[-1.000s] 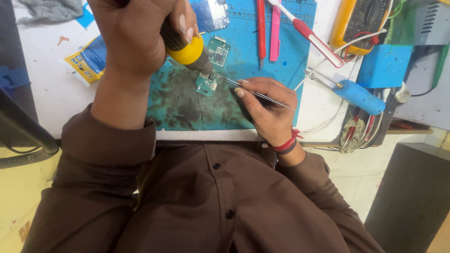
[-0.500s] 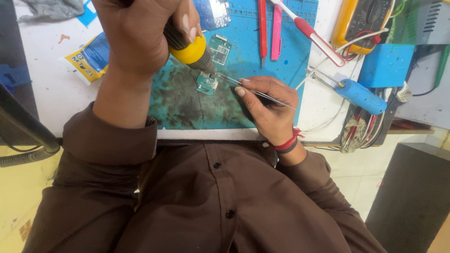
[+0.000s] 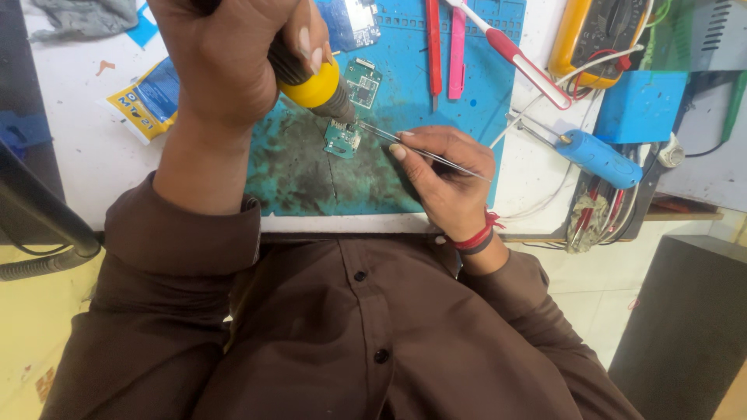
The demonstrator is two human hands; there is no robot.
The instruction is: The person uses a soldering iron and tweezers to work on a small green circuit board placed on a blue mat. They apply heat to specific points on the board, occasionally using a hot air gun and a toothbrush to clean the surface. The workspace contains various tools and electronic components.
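My left hand [image 3: 226, 62] grips a heating tool [image 3: 315, 84] with a black handle and a yellow collar. Its metal tip points down at a small green circuit board [image 3: 341, 143] lying on the blue work mat [image 3: 482, 93]. My right hand [image 3: 447, 175] pinches thin metal tweezers [image 3: 436, 155], and their tips reach the board's right edge, close beside the tool's tip. A red band sits on my right wrist. The mat under the board is darkly stained.
A second small board [image 3: 362, 82] lies just beyond the first. Red [image 3: 433, 39] and pink [image 3: 457, 43] pry tools, a yellow multimeter [image 3: 591, 31], a blue box [image 3: 640, 105], a blue-handled iron [image 3: 599, 158] and a yellow-blue packet [image 3: 144, 101] surround the mat. A black hose [image 3: 47, 225] runs at left.
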